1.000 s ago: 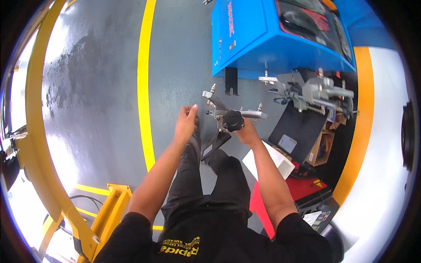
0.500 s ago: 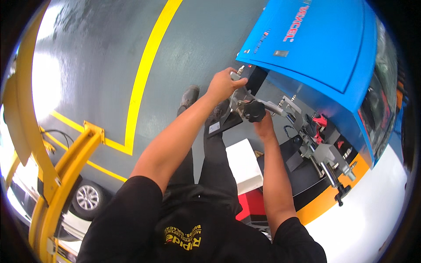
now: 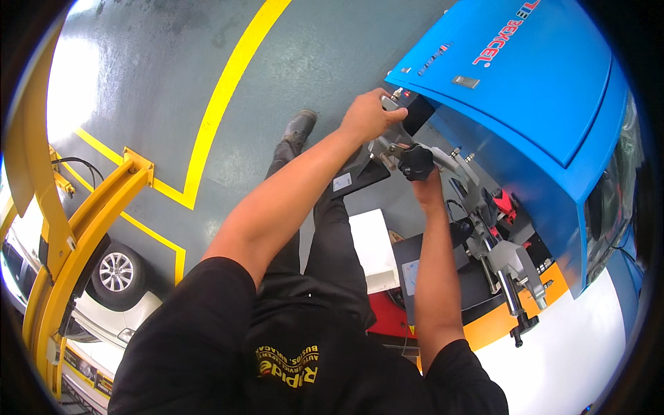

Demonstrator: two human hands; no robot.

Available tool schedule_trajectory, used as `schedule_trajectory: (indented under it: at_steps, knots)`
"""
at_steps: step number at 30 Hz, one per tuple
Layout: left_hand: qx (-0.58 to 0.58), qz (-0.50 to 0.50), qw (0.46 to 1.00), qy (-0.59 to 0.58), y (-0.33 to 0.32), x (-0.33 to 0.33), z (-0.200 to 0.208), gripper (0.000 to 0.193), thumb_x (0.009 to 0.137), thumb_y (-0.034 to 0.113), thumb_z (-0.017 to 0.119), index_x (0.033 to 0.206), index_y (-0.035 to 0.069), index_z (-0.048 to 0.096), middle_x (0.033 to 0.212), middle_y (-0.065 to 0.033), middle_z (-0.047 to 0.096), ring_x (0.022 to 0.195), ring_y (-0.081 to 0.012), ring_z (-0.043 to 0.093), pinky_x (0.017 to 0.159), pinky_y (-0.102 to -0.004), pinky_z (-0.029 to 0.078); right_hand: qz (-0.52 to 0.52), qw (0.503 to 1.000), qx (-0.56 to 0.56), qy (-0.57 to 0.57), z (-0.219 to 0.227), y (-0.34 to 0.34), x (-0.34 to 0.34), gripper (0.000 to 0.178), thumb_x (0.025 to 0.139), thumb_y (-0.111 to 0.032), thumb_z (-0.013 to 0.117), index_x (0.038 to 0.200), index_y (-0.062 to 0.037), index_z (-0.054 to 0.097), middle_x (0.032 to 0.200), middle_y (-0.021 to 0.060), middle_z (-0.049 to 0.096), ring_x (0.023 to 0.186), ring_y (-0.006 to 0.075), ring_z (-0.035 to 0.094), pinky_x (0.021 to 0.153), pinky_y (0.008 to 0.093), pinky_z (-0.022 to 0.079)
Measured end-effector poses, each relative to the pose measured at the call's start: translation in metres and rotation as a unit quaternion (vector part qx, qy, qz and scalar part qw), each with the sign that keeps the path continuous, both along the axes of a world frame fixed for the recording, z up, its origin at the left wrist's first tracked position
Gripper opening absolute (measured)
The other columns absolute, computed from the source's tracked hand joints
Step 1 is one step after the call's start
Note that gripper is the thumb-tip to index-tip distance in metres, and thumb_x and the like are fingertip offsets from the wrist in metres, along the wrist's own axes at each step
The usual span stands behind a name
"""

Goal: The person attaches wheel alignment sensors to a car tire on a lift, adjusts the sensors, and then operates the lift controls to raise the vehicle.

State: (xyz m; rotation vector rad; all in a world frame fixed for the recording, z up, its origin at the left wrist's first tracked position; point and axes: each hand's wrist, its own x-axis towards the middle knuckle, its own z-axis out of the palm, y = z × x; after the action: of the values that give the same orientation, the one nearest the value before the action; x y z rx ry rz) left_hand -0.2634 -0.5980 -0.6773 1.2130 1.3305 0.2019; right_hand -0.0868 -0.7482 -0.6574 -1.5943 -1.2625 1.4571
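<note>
My left hand [image 3: 369,117] is closed around the upper end of a grey metal wheel clamp [image 3: 389,144], thumb over its edge. Lower on the same clamp sits a black lobed knob [image 3: 416,162]. My right hand [image 3: 427,184] comes up to the knob from below, its fingers closed on it and partly hidden behind it. A flat black panel [image 3: 366,181] with a pale label is joined to the clamp and hangs over my legs. A second metal clamp [image 3: 512,259] with a black-ended rod is mounted to the right of my right forearm.
A blue cabinet [image 3: 532,90] stands close at the upper right, its corner near my left hand. A white box [image 3: 373,249] and a red object [image 3: 391,315] lie below my right arm. At left are a yellow lift post [image 3: 90,235] and a car wheel [image 3: 116,272].
Both hands have shifted slightly right in the view, still on the clamp. More of the right hand's fingers are now behind the knob. The cabinet and floor lines have shifted as the view turned.
</note>
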Motion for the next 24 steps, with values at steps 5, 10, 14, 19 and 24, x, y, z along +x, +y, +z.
schedule_trajectory:
  at_steps: [5, 10, 14, 19, 24]
  knots:
    - [0.024, -0.009, 1.0, 0.01, -0.007, 0.003, 0.022, 0.064, 0.077, 0.051, 0.076, 0.114, 0.001, 0.063, 0.082, -0.0202, 0.069, 0.077, -0.0285, 0.068, 0.072, -0.0392, 0.051, -0.076, 0.993, -0.088, 0.024, 0.007, -0.014, -0.003, 0.034, 0.088, -0.004, 0.056, 0.121, -0.0027, 0.065, 0.117, 0.0093, 0.068, 0.107, 0.0143, 0.061, 0.095, 0.0288, 0.045]
    - [0.016, 0.008, 1.0, 0.005, -0.006, 0.004, 0.02, 0.064, 0.078, 0.052, 0.075, 0.114, 0.001, 0.063, 0.078, -0.0211, 0.067, 0.075, -0.0286, 0.068, 0.069, -0.0399, 0.05, -0.05, 0.998, -0.049, 0.005, 0.003, -0.006, -0.003, 0.034, 0.087, -0.001, 0.054, 0.119, -0.0029, 0.066, 0.116, 0.008, 0.069, 0.106, 0.0128, 0.061, 0.095, 0.0287, 0.044]
    - [0.013, -0.003, 1.0, 0.022, -0.004, 0.005, 0.012, 0.065, 0.077, 0.054, 0.074, 0.116, 0.002, 0.063, 0.078, -0.0192, 0.067, 0.076, -0.028, 0.068, 0.069, -0.0397, 0.05, -0.069, 0.995, -0.064, 0.022, -0.006, -0.009, -0.005, 0.032, 0.087, -0.003, 0.055, 0.117, -0.0027, 0.066, 0.114, 0.0085, 0.069, 0.105, 0.0159, 0.062, 0.095, 0.0299, 0.045]
    - [0.01, -0.011, 1.0, 0.008, -0.005, 0.0, 0.011, 0.068, 0.076, 0.054, 0.075, 0.118, 0.003, 0.062, 0.08, -0.018, 0.068, 0.078, -0.0284, 0.068, 0.071, -0.0404, 0.051, -0.061, 0.998, -0.032, 0.004, -0.022, -0.018, 0.001, 0.03, 0.087, -0.006, 0.058, 0.116, -0.0029, 0.067, 0.111, 0.0079, 0.07, 0.103, 0.0147, 0.062, 0.093, 0.0294, 0.045]
    - [0.001, 0.002, 1.0, 0.014, -0.013, -0.007, 0.024, 0.063, 0.079, 0.042, 0.075, 0.126, 0.004, 0.058, 0.11, -0.0227, 0.066, 0.103, -0.0315, 0.065, 0.088, -0.0395, 0.05, -0.076, 0.993, -0.09, 0.0, -0.025, -0.026, -0.002, 0.032, 0.09, -0.007, 0.057, 0.121, -0.0048, 0.065, 0.117, 0.0033, 0.066, 0.107, 0.0116, 0.059, 0.095, 0.0273, 0.043]
